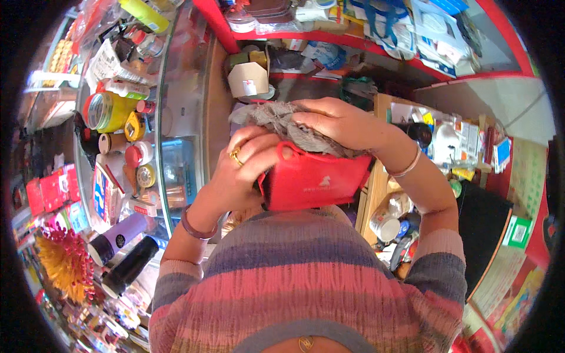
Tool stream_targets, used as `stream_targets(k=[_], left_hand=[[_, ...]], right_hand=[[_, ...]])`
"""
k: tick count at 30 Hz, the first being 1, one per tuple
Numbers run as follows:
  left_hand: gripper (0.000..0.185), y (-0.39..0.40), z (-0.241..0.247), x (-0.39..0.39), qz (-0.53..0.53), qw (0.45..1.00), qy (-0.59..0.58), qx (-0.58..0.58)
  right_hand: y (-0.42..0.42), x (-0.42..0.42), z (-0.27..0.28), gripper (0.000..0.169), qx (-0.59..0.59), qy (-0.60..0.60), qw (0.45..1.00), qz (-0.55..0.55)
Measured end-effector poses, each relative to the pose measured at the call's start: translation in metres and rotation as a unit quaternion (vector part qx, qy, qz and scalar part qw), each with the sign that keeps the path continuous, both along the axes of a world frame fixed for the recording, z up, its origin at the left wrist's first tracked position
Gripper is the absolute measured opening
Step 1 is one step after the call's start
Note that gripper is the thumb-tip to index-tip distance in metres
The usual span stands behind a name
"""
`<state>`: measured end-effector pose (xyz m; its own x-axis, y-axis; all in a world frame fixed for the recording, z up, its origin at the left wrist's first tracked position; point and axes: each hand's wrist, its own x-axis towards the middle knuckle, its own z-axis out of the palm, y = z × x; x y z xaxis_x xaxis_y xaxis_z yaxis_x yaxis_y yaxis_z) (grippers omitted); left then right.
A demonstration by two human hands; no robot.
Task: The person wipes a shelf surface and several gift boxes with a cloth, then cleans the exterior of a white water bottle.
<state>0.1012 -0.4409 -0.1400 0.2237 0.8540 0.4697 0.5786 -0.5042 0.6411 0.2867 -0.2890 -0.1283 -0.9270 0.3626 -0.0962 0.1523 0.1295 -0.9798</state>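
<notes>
A small red paper gift bag [318,187] with a cord handle and pale printing is held close in front of my striped sweater. My left hand [247,165], with a ring on one finger, grips the bag's left side near the handle loop. Over the bag's upper edge lies a crumpled grey cloth [287,125]. My right hand [337,123] holds this cloth from above, its fingers pressed into the folds. Whether the cloth reaches inside the bag is hidden. My left fingertips sit beside the cloth, partly behind the bag's edge.
To the left runs a glass display counter [164,110] bearing a yellow jar [112,112], a yellow tape measure [133,127], and purple and black tumblers. Ahead are an opened cardboard box [248,79] and a cluttered red-edged shelf [353,44]. A wooden unit [383,106] full of goods stands right.
</notes>
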Motion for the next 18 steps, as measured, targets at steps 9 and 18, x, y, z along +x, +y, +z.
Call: stream_targets(k=[9,18], left_hand=[[0.095,0.019,-0.008,-0.012,0.298,0.951,-0.058,-0.066],[0.087,0.029,0.011,-0.010,0.301,0.949,-0.047,-0.075]], right_hand=[[0.060,0.015,0.050,0.024,0.227,0.049,0.966,-0.116],[0.015,-0.055,0.043,0.016,0.486,0.120,0.861,0.086]])
